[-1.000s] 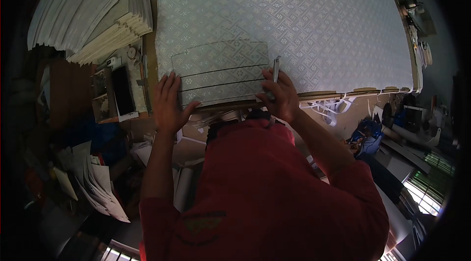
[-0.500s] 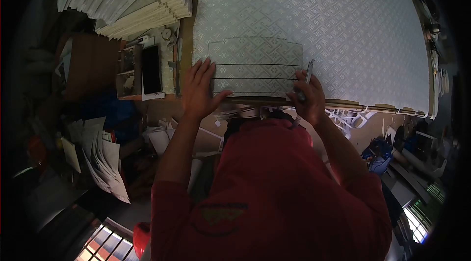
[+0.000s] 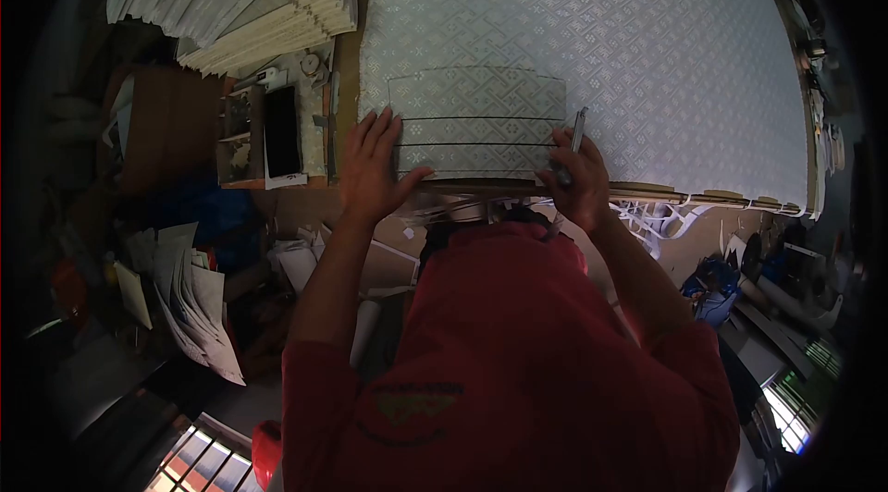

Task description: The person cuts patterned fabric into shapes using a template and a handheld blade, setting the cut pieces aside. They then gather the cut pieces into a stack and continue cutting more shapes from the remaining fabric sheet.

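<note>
A large sheet of pale patterned fabric (image 3: 647,57) is spread over the table. Near its front edge lies a panel (image 3: 472,104) in the same pattern, with a curved far edge and dark lines across it. My left hand (image 3: 375,168) rests open on the panel's left end, fingers stretched away and thumb out to the right. At the right end my right hand (image 3: 585,182) is closed around a slim silver utility knife (image 3: 578,129), its tip pointing away from me. Those fingers are right at the panel's edge.
Thick stacks of paper sheets (image 3: 268,20) stand at the back left. In front of them are a dark phone (image 3: 283,131) and a small wooden box (image 3: 239,136). Loose papers (image 3: 190,298) hang at lower left. White strips (image 3: 661,224) dangle below the table's front edge.
The whole view has shifted slightly. Both hands keep their places at the panel's ends, and the knife stays in my right hand.
</note>
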`<state>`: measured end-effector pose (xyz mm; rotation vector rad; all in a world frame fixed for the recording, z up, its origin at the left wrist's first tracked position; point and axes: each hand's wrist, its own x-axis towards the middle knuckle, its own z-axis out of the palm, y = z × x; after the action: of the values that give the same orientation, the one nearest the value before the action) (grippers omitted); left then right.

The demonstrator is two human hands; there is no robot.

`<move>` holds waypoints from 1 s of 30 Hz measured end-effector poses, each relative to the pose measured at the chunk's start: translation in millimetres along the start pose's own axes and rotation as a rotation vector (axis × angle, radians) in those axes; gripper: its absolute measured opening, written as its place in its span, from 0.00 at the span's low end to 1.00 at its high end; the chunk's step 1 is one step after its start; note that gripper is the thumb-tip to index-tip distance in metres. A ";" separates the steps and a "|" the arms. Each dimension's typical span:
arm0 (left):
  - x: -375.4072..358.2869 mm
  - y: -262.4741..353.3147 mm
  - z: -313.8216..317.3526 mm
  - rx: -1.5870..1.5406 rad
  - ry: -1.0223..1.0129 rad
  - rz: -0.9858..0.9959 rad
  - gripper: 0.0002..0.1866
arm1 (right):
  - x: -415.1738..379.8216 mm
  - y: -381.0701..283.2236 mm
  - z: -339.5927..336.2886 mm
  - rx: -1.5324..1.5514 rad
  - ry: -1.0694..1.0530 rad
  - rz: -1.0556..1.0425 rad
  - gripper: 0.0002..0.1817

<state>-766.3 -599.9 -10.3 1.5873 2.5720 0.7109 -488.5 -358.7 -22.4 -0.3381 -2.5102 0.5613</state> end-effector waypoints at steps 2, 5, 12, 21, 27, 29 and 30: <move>0.1 0.8 0.6 -0.018 -0.012 -0.004 0.46 | -0.1 1.2 0.4 0.030 0.015 -0.016 0.28; 0.8 -0.4 2.7 -0.014 0.003 0.029 0.47 | -1.8 1.7 -0.8 0.008 -0.046 0.036 0.27; 1.3 1.6 0.3 0.017 -0.005 0.043 0.46 | -0.2 -1.6 -3.1 0.017 -0.009 0.062 0.24; 1.6 1.4 0.2 0.036 -0.004 0.056 0.41 | 1.0 -3.2 -2.8 0.012 -0.006 0.053 0.23; 1.2 2.9 0.3 0.031 -0.005 0.051 0.40 | -2.2 -1.9 -3.2 0.017 -0.076 0.102 0.25; 0.5 1.4 0.2 0.024 0.001 0.040 0.40 | -1.3 -1.2 -2.7 0.011 -0.093 0.108 0.25; 0.2 0.6 1.5 0.012 0.001 0.039 0.39 | -0.3 -2.4 -2.4 0.018 -0.095 0.101 0.25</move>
<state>-765.5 -598.9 -11.3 1.6453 2.5570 0.7010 -487.2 -360.2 -19.6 -0.4437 -2.5882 0.6529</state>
